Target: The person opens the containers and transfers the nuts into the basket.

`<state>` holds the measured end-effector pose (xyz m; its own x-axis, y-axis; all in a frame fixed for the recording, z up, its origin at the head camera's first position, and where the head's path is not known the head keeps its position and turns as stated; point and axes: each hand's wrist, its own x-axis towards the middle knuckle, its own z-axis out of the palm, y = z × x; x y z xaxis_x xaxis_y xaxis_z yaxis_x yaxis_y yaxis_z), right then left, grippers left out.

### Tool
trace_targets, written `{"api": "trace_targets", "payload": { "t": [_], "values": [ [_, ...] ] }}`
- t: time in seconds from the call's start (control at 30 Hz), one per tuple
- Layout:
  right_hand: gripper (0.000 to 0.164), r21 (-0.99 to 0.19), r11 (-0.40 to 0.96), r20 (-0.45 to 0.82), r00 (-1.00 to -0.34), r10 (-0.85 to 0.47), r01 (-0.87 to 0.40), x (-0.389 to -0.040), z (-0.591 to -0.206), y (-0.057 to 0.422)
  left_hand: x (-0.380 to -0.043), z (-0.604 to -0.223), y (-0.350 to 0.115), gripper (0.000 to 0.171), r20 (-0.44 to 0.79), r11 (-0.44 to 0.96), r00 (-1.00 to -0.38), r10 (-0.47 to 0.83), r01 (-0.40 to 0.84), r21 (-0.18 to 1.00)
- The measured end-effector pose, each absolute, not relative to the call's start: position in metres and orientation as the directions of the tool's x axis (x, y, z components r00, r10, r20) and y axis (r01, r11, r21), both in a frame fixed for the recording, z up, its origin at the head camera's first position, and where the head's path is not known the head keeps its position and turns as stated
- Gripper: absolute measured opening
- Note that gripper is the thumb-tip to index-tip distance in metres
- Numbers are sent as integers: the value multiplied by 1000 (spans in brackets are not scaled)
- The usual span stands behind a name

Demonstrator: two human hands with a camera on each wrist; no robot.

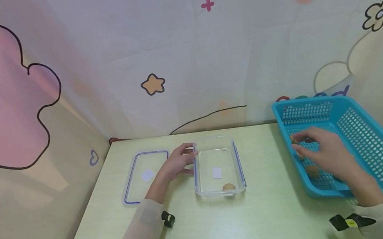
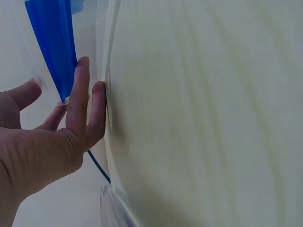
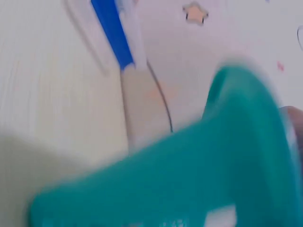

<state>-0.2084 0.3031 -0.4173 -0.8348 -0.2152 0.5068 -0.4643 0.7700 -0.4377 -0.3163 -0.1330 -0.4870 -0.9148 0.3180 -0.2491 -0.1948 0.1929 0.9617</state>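
A clear lidless box (image 1: 221,192) with blue side clips stands on the table, a tan roundish thing (image 1: 228,186) inside at its near end. My left hand (image 1: 178,161) touches the box's left side with fairly straight fingers; the left wrist view shows fingertips against the blue clip (image 2: 54,42). Over on the right, my right hand (image 1: 326,153) reaches into a blue plastic basket (image 1: 379,133). Its thumb and forefinger pinch a small brown thing (image 1: 293,139) at the basket's left wall. Another brown roundish thing (image 1: 312,171) lies below that hand.
Left of the box, a clear lid with a blue seal (image 1: 130,181) lies flat, partly behind my left forearm. A patterned cloth (image 1: 184,57) hangs along the table's back edge. In the right wrist view, the basket's blurred wall (image 3: 165,175) fills the lower part.
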Motion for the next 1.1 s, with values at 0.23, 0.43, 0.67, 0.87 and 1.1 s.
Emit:
{"api": "trace_targets", "payload": {
  "t": [0.23,0.43,0.67,0.87,1.1],
  "values": [
    [30,-416,728,485,-810,-329,-545,-212,-402,245,-317,-489,-132,52,-251,199,-916,312,-196,960],
    [29,-431,665,422,-788,-449,-610,-217,-406,201,-318,-489,-132,51,-250,195,-917,311,-196,961],
    [34,-495,639,266,-802,-534,-589,-225,-425,164,-317,-489,-133,51,-253,188,-916,310,-202,961],
    [33,-535,607,185,-782,-595,-588,-235,-439,145,-317,-489,-132,50,-254,186,-918,304,-204,961],
    [33,-524,635,7,-748,-663,-567,-243,-449,135,-317,-488,-133,51,-250,192,-918,308,-197,961]
  ]
}}
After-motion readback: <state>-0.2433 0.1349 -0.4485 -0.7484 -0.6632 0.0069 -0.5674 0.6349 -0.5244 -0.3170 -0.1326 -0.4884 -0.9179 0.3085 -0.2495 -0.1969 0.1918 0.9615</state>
